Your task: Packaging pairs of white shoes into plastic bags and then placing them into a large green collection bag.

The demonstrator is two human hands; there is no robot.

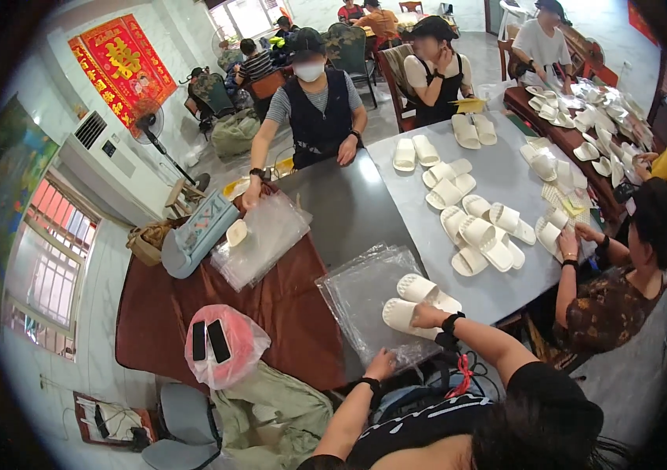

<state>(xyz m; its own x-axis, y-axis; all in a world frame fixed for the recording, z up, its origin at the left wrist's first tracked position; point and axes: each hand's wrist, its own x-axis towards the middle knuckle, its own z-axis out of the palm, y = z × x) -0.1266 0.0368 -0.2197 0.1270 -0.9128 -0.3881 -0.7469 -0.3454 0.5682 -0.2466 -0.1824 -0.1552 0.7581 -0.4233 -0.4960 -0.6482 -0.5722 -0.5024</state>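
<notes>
A pair of white slide slippers (400, 315) with a bumpy pattern lies over a stack of clear plastic bags (358, 301) at the table's near edge. My right hand (430, 315) is closed on the slippers from the right, its fingers partly hidden by them. At the lower edge of the bags, my left hand (381, 365) has curled fingers on the clear film. To the right, several more white slippers (477, 232) lie in pairs on the grey tabletop (459, 301).
A brown cloth (157, 329) covers the table's left part, holding a pink bundle (243, 345) with two phones, a light-blue bag (196, 235) and another bag stack (267, 243). Across sits a masked person (318, 113); at right a co-worker (615, 290) handles slippers.
</notes>
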